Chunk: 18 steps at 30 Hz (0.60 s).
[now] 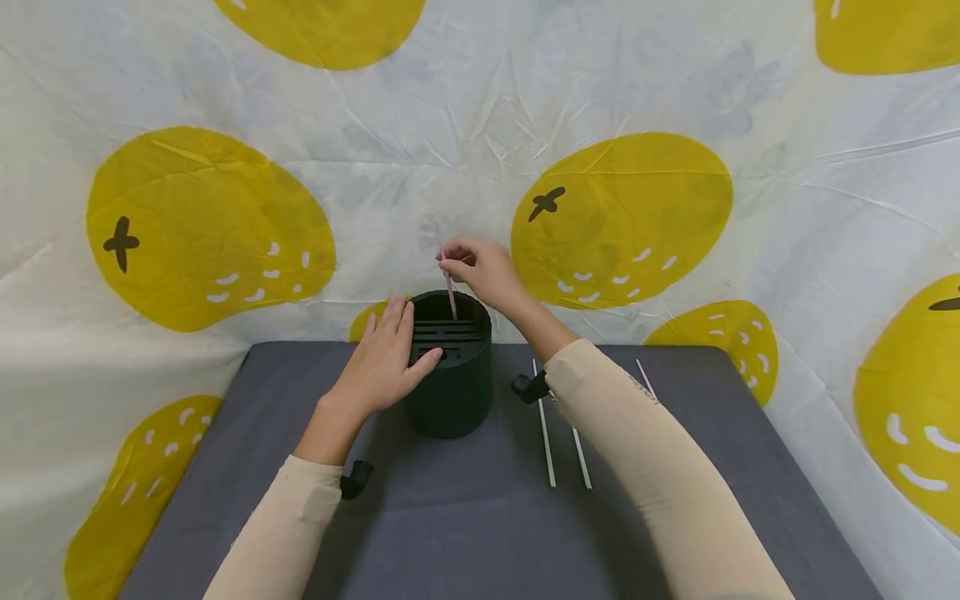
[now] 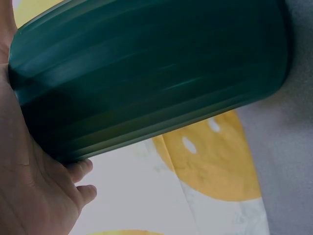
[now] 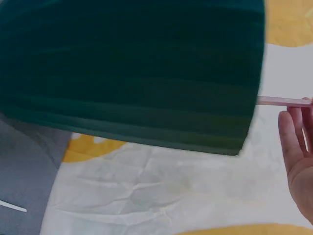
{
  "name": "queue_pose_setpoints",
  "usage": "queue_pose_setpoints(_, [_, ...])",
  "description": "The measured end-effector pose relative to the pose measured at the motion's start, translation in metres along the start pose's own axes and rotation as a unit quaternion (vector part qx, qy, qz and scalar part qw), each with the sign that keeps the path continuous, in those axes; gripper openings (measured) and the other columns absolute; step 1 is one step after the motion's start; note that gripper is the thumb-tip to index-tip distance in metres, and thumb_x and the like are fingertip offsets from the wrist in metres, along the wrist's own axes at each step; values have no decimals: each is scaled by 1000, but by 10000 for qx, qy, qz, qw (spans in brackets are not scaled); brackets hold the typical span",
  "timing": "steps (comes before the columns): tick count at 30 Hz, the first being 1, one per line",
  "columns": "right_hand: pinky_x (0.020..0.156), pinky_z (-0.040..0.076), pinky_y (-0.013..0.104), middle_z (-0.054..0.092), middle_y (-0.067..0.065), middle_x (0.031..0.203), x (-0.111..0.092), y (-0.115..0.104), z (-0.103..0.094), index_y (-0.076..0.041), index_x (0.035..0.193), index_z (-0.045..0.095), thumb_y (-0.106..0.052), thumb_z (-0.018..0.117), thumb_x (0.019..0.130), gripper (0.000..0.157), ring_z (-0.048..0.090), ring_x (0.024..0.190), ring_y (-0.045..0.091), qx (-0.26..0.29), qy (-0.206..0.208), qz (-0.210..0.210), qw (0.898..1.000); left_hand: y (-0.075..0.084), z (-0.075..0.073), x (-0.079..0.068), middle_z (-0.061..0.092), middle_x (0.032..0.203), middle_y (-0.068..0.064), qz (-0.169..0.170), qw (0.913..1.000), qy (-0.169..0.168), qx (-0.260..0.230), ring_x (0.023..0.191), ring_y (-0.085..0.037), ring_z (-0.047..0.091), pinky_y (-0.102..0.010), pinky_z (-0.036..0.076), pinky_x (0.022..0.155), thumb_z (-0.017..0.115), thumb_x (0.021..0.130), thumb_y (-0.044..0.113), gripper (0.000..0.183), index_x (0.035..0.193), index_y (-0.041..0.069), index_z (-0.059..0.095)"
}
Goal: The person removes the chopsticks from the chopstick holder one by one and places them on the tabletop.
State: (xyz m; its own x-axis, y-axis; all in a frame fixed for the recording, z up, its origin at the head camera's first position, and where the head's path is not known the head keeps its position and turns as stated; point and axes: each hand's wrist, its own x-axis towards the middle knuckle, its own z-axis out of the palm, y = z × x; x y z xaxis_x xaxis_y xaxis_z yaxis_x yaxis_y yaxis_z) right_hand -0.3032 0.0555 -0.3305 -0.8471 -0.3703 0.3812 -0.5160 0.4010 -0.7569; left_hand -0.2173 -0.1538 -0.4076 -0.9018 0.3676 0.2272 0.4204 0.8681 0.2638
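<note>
A dark green cylindrical utensil holder (image 1: 448, 404) stands upright on the table, with a black slotted insert (image 1: 446, 333) across the front part of its mouth. My left hand (image 1: 378, 367) rests on its left rim, fingers extended along the side and thumb over the front edge. In the left wrist view, the palm lies against the holder's top end. Above the back of the opening, my right hand (image 1: 483, 268) pinches a thin pink chopstick (image 1: 451, 298) near its top. The chopstick points down into the holder, its lower end hidden inside.
Right of the holder lie two pale chopsticks (image 1: 546, 442), partly covered by the right forearm. Another pinkish chopstick end (image 1: 646, 377) shows beyond that sleeve. The grey table (image 1: 450, 517) ends just behind the holder, where a white cloth (image 1: 420, 200) with yellow fruit print hangs.
</note>
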Motion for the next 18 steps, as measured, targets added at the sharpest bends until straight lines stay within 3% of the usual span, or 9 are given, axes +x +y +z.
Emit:
queue_pose_setpoints(7, [85, 63, 33, 73, 24, 107, -10, -8, -22, 5, 110, 73, -7, 68, 99, 17, 73, 94, 34, 988, 499, -508, 9926, -1, -1, 0, 1, 174, -17, -38, 10000, -23, -7, 161, -37, 6, -65, 9, 126, 32, 102, 72, 100, 164, -3, 9])
queue_pose_setpoints(18, [85, 62, 30, 72, 23, 105, -31, -30, -59, 14, 111, 68, 1, 67, 98, 18, 73, 93, 24, 1705, 1086, -1073, 9735, -1, -1, -2, 1, 174, -17, -62, 10000, -53, -8, 162, -35, 4, -63, 7, 127, 32, 102, 73, 100, 165, -1, 9])
